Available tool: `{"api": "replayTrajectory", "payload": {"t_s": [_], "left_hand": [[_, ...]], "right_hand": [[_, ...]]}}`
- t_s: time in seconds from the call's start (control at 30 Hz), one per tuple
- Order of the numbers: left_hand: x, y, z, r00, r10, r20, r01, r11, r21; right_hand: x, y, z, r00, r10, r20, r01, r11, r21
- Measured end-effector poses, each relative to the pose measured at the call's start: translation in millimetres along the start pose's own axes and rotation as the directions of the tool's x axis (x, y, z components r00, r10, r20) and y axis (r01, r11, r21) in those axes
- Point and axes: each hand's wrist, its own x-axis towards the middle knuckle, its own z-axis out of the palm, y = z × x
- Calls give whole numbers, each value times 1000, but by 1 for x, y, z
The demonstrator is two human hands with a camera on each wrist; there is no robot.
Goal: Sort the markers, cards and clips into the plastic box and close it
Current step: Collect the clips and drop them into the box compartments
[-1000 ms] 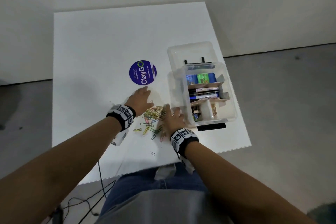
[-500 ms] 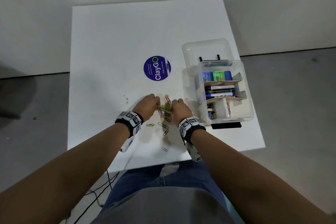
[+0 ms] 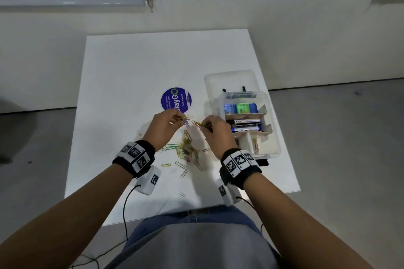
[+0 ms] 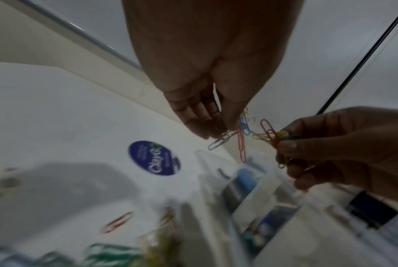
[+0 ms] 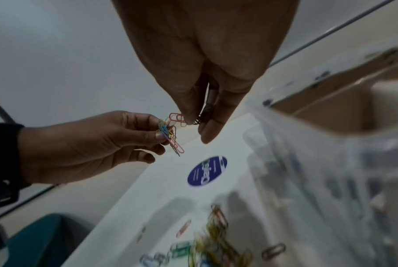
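Markers [image 3: 246,125] and cards [image 3: 240,108] already sit in the open box [image 3: 273,137], but the left hand [image 3: 162,125] and right hand [image 3: 215,131] each pinch a few clips [image 3: 188,148] above the scattered pile, just beside the box, with bare table [image 3: 131,72] beyond.

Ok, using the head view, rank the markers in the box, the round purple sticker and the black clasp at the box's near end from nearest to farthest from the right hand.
Measured from the right hand:
1. Markers, just to its right, in the middle compartment of the plastic box.
2. Round purple sticker and black clasp: too close to call. The sticker lies up and left on the table; the clasp sits down and right.
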Motion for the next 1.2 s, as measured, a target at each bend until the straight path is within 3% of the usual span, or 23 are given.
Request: {"api": "replayTrajectory", "payload": {"t_s": [0.2, 0.33, 0.47, 0.63, 0.73, 0.83, 0.93, 1.0, 1.1, 1.2], "left_hand": [[3, 87, 53, 986, 161, 41, -158, 986, -53], [7, 118, 112, 967, 198, 158, -203, 979, 19], [11, 126, 164, 963, 137, 234, -175, 973, 149], [13, 127, 190, 940, 60, 336, -150, 957, 247], [15, 126, 182, 948, 67, 312, -129, 975, 183], [24, 110, 152, 978, 28, 206, -56, 990, 129], [40, 71, 108, 998, -51, 27, 48, 994, 94], [43, 39, 78, 990, -122, -70, 132, 977, 169], [29, -19, 37, 940, -332, -82, 338, 866, 369], [-6, -81, 8, 831, -555, 41, 462, 728, 506]], "right_hand": [[-26, 36, -80, 976, 62, -210, -36, 991, 127], [-44, 88, -105, 949, 170, -265, -151, 985, 89], [-46, 120, -108, 951, 256, -174, -270, 961, -63], [-34, 128, -110, 952, 295, -77, -305, 936, -177], [-31, 126, -111, 964, 249, -94, -263, 945, -194], [-28, 107, -104, 980, 164, -112, -182, 967, -177], [-22, 74, -87, 998, 5, -67, -14, 989, -147], [-19, 48, -68, 993, -118, 26, 120, 988, -101], [-16, 9, -26, 943, -157, 293, 208, 966, -152], [-13, -8, 30, 879, -30, 477, 193, 935, -297]]}}
